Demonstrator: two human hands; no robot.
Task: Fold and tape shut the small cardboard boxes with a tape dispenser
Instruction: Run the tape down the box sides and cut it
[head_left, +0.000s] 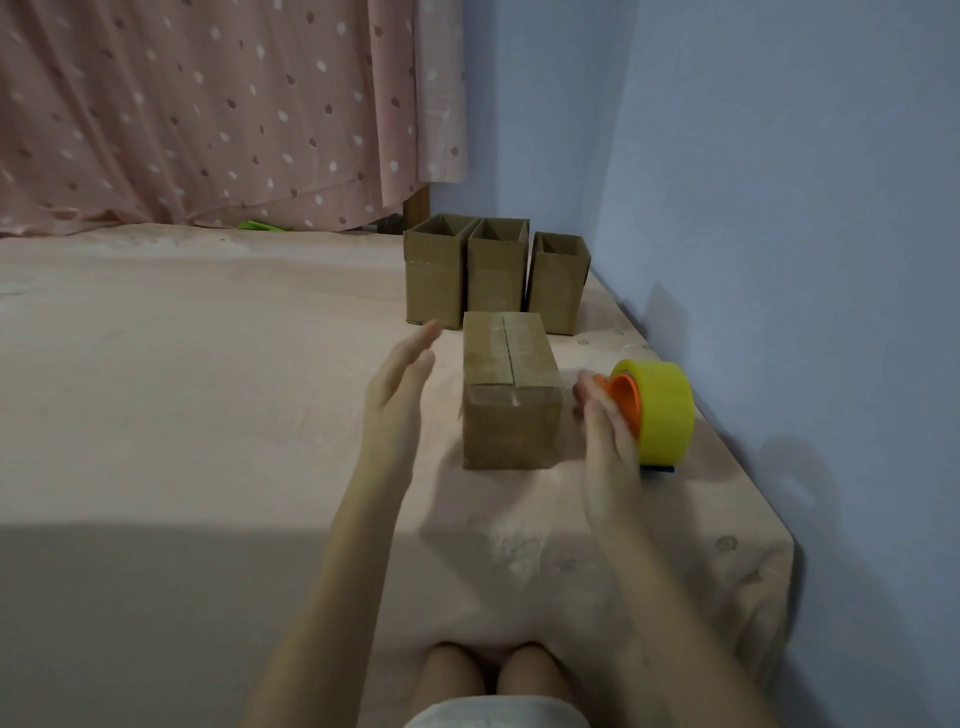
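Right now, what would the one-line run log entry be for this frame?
closed box lying taped on bed | left hand open, apart | right hand open, apart | tape dispenser set down right | three open boxes behind

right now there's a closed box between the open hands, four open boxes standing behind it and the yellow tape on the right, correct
Not quite: the head view shows three open boxes standing behind, not four. The closed box does lie between the open left hand and right hand, with the yellow tape on the right.
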